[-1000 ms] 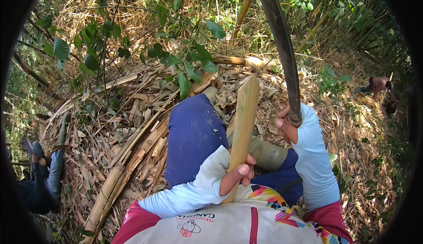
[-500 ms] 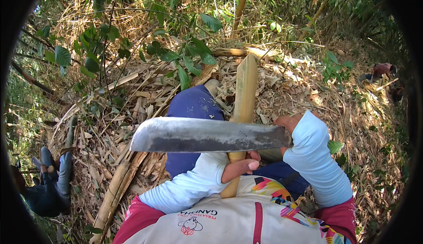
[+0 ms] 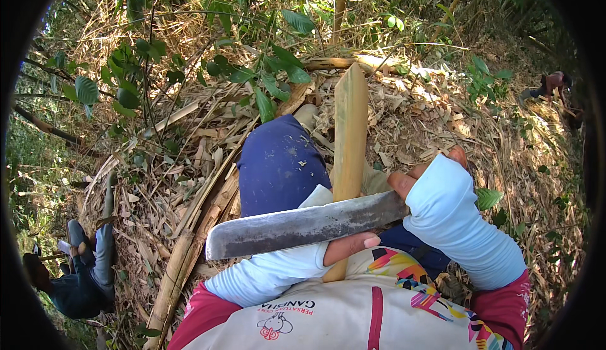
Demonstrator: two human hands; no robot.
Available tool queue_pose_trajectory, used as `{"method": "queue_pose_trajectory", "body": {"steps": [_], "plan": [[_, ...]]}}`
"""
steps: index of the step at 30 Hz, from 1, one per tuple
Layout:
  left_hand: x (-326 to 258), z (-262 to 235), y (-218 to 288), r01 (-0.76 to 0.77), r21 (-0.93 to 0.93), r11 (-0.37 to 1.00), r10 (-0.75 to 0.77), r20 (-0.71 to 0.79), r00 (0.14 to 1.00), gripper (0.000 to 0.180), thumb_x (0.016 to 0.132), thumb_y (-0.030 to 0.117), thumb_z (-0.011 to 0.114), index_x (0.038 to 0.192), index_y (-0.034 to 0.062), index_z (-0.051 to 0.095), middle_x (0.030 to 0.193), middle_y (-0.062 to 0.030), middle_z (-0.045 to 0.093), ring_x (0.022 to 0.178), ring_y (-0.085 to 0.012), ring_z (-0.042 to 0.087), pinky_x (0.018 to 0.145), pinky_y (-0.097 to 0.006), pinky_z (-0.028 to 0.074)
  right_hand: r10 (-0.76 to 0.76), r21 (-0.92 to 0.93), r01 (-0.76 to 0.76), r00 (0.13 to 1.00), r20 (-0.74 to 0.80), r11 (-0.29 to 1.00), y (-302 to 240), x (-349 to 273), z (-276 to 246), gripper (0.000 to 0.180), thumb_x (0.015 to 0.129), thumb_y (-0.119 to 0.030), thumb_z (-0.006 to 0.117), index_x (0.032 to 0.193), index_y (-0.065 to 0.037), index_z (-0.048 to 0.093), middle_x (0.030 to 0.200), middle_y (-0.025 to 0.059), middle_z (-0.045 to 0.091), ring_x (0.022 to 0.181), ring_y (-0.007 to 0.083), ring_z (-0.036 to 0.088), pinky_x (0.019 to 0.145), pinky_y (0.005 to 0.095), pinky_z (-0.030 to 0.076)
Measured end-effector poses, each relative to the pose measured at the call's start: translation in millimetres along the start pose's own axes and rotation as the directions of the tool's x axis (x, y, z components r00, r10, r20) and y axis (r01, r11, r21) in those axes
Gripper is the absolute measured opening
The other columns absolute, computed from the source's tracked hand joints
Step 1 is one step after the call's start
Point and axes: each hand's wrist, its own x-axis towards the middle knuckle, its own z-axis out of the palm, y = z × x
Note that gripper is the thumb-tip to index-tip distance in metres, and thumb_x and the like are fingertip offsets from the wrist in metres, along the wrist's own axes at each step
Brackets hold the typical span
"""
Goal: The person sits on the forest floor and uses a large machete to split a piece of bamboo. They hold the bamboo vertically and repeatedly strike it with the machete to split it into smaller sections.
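My right hand (image 3: 409,178) is closed round the hidden handle of a machete (image 3: 297,229). Its broad, dark-stained steel blade stretches leftward, tilted with the tip lower, and crosses in front of a pale yellow bamboo stake (image 3: 350,135). The stake stands nearly upright before me with a pointed top end, its lower end against my shirt. My left hand (image 3: 351,246) grips the stake low down; the thumb shows below the blade, while the blade hides most of its fingers. Whether blade and stake touch, I cannot tell. Light blue sleeves cover both wrists.
My bent knee (image 3: 281,163) in blue trousers is left of the stake. A long split bamboo pole (image 3: 173,277) lies on the leaf-littered ground. Leafy branches (image 3: 265,78) hang ahead. One person (image 3: 82,268) sits at the far left, another (image 3: 552,88) is at the far right.
The machete blade has come down toward me along the stake, and its tip now tilts lower. My right hand has shifted slightly left at the handle; the left hand still grips the stake.
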Motion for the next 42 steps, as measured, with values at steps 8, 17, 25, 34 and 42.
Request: {"method": "queue_pose_trajectory", "body": {"steps": [8, 17, 25, 34, 42], "plan": [[0.9, 2.3, -2.6, -0.044, -0.055, 0.998, 0.040, -0.072, 0.997, 0.029, 0.077, 0.016, 0.080, 0.095, 0.0036, 0.062, 0.084, -0.0031, 0.061, 0.081, -0.0120, 0.058, 0.076, -0.027, 0.049, 0.020, -0.040, -0.021, 0.999, -0.031, 0.999, 7.4, 8.1, -2.0, 0.015, 0.076, -0.027, 0.060, 0.087, -0.018, 0.064, 0.064, 0.0028, 0.055, 0.063, 0.0258, 0.059, 0.067, 0.0573, 0.039], [-2.9, 14.5, -9.8, -0.108, -0.307, 0.946, 0.057, -0.171, 0.984, 0.039, 0.076, 0.008, 0.081, 0.106, 0.0014, 0.056, 0.083, -0.0014, 0.060, 0.078, -0.0078, 0.057, 0.072, -0.024, 0.048, 0.086, -0.061, -0.090, 0.995, -0.060, 0.994, 15.3, 25.1, -17.1, 0.024, 0.069, -0.025, 0.068, 0.090, -0.015, 0.064, 0.067, 0.0056, 0.061, 0.071, 0.0270, 0.064, 0.070, 0.0487, 0.045], [-4.4, 15.2, -6.0, -0.154, -0.178, 0.972, 0.123, -0.171, 0.978, 0.039, 0.078, 0.007, 0.080, 0.107, -0.0005, 0.055, 0.081, -0.0013, 0.060, 0.077, -0.0081, 0.057, 0.072, -0.024, 0.048, 0.273, -0.015, -0.273, 0.957, 0.095, 0.962, 28.3, 47.0, -36.2, 0.027, 0.070, -0.024, 0.069, 0.096, -0.015, 0.065, 0.076, 0.0075, 0.067, 0.075, 0.0295, 0.066, 0.073, 0.0461, 0.047], [-5.9, 9.9, -8.4, -0.105, -0.238, 0.966, 0.072, -0.145, 0.987, 0.041, 0.076, 0.001, 0.079, 0.107, 0.0030, 0.052, 0.086, -0.0044, 0.059, 0.083, -0.0113, 0.058, 0.076, -0.027, 0.048, 0.089, 0.020, -0.088, 0.995, -0.050, 0.996, 27.0, 26.4, -30.3, 0.030, 0.067, -0.027, 0.071, 0.093, -0.015, 0.065, 0.071, 0.0065, 0.063, 0.070, 0.0270, 0.064, 0.067, 0.0472, 0.043], [-2.2, 8.3, -4.3, -0.037, -0.136, 0.990, 0.022, -0.108, 0.994, 0.023, 0.077, 0.011, 0.079, 0.090, 0.0069, 0.061, 0.084, -0.0007, 0.060, 0.082, -0.0111, 0.055, 0.076, -0.026, 0.045, 0.028, -0.045, -0.025, 0.998, 0.052, 0.999, 17.8, 7.8, -20.2, 0.028, 0.066, -0.029, 0.068, 0.090, -0.015, 0.064, 0.070, 0.0036, 0.057, 0.068, 0.0264, 0.061, 0.065, 0.0505, 0.039]]}}
